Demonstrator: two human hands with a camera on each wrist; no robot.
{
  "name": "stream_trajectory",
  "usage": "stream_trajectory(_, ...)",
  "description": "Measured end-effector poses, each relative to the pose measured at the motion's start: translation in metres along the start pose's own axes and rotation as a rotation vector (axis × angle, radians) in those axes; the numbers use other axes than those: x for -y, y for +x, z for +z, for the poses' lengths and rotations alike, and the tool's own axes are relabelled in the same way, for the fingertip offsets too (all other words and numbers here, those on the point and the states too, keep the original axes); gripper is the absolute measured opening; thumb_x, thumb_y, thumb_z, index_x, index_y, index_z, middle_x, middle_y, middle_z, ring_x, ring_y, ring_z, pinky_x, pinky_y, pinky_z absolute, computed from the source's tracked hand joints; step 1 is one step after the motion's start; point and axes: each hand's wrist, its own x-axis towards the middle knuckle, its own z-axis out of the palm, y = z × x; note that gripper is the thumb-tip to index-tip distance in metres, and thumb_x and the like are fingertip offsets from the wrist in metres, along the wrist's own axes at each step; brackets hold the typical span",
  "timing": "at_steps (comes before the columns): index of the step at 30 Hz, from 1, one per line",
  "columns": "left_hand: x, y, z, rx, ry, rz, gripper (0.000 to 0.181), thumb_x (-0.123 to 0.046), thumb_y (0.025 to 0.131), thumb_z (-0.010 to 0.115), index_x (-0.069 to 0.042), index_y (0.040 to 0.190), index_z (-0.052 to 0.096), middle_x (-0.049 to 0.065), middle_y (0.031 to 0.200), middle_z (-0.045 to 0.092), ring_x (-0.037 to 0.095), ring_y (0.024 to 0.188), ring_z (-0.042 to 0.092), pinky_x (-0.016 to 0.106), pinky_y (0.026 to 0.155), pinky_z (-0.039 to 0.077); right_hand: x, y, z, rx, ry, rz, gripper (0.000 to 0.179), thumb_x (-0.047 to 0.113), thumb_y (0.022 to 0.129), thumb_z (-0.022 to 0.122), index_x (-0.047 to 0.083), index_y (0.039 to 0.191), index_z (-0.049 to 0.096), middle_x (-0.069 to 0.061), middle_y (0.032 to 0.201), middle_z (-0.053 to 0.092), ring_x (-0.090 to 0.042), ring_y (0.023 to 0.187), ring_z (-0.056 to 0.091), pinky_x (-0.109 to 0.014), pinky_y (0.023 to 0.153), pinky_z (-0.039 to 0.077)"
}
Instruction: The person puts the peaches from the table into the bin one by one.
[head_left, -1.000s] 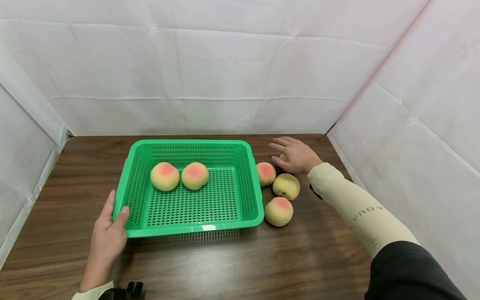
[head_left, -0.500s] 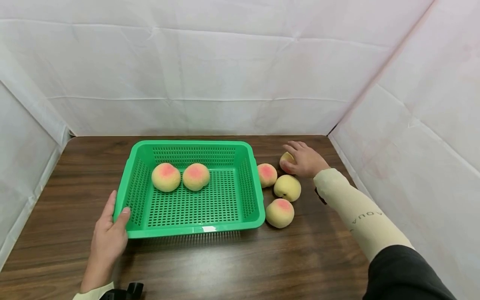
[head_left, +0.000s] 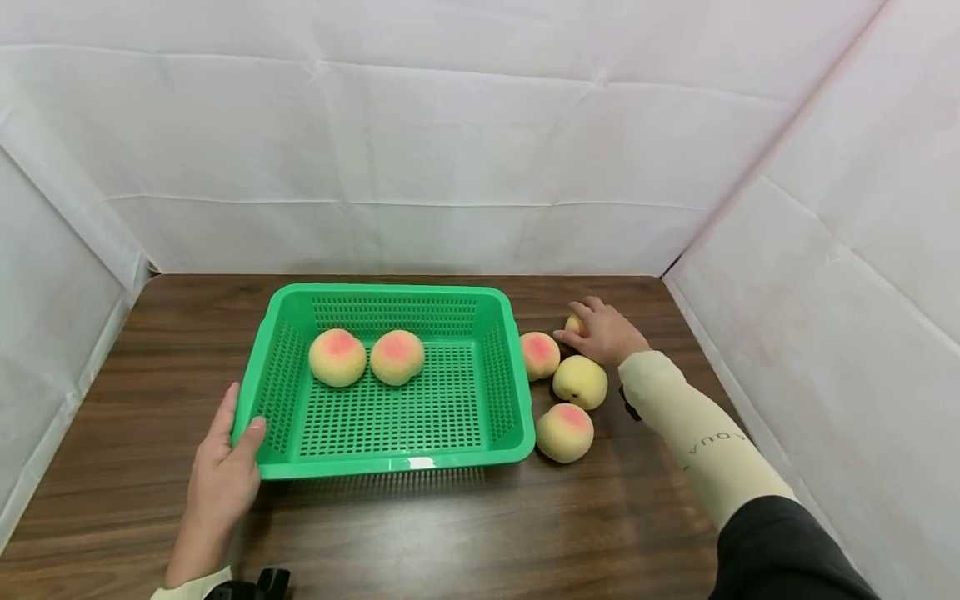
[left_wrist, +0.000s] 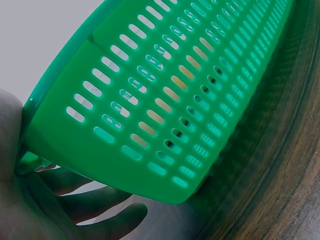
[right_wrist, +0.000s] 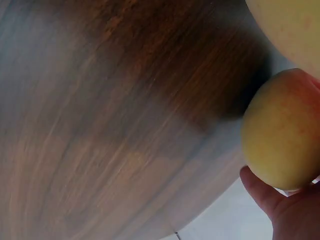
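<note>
head view: the bench [head_left: 420, 542] is dark, wood-grained and shiny toward the front; creased white sheeting [head_left: 480, 142] stands behind it and along both sides. toward the bench's back right, the right hand [head_left: 609, 335] has its fingers curled around the far peach [head_left: 575, 324], parted only as wide as the fruit. three other peaches [head_left: 580, 383] lie just beside the green basket [head_left: 390, 289], which holds two peaches [head_left: 337, 357]. the left hand [head_left: 222, 479] grips its left rim between thumb and fingers.
</note>
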Motion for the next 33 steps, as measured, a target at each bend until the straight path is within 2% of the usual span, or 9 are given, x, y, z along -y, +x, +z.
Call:
stream_trajectory(4,0.0,-0.001,0.0,-0.012,-0.005,0.006,0.065,-0.028,0.114,0.034,-0.021,0.169,-0.001,0.013,0.176,0.007,0.037,0.163,0.005,0.063,0.129,0.008,0.0,0.003,0.004,-0.026,0.004,-0.003,0.084,0.064,0.1,0.056,0.006,0.159,0.042,-0.026,0.16,0.038,-0.051,0.138,0.05,-0.065,0.11,0.046)
stream_trajectory(8,0.0,-0.001,0.0,-0.016,-0.007,0.002,0.065,-0.027,0.114,0.035,-0.022,0.169,-0.001,0.013,0.176,0.008,0.037,0.163,0.006,0.062,0.13,0.009,-0.003,0.006,0.008,-0.057,-0.021,-0.031,0.073,0.054,0.102,0.059,0.004,0.154,0.048,-0.028,0.147,0.046,-0.048,0.121,0.061,-0.062,0.1,0.053)
stream_trajectory(13,0.0,-0.001,-0.001,-0.018,0.006,-0.002,0.065,-0.027,0.114,0.035,-0.022,0.169,0.0,0.013,0.176,0.008,0.037,0.163,0.006,0.062,0.13,0.009,-0.006,0.008,0.011,-0.089,-0.041,-0.055,0.058,0.043,0.103,0.058,0.005,0.147,0.054,-0.026,0.132,0.052,-0.043,0.106,0.062,-0.058,0.09,0.055)
stream_trajectory(18,0.0,0.0,0.0,-0.014,0.006,-0.001,0.065,-0.026,0.114,0.035,-0.021,0.169,0.0,0.014,0.176,0.008,0.037,0.163,0.007,0.062,0.13,0.009,-0.012,0.009,0.013,-0.108,-0.049,-0.075,0.057,0.043,0.104,0.056,0.005,0.147,0.055,-0.026,0.131,0.052,-0.043,0.105,0.062,-0.058,0.088,0.055)
stream_trajectory(25,-0.002,0.0,0.0,-0.009,-0.001,-0.003,0.065,-0.026,0.114,0.035,-0.022,0.169,0.0,0.013,0.176,0.008,0.037,0.163,0.007,0.063,0.13,0.009,-0.015,0.006,0.012,-0.113,-0.051,-0.08,0.059,0.045,0.104,0.056,0.005,0.148,0.055,-0.026,0.132,0.053,-0.045,0.11,0.062,-0.06,0.092,0.053)
stream_trajectory(33,-0.003,0.0,0.0,-0.011,-0.002,-0.02,0.065,-0.025,0.114,0.035,-0.022,0.169,-0.001,0.012,0.176,0.009,0.036,0.163,0.007,0.061,0.13,0.01,-0.014,0.003,0.006,-0.131,-0.066,-0.101,0.058,0.043,0.103,0.058,0.005,0.146,0.056,-0.026,0.13,0.054,-0.041,0.102,0.062,-0.058,0.087,0.054)
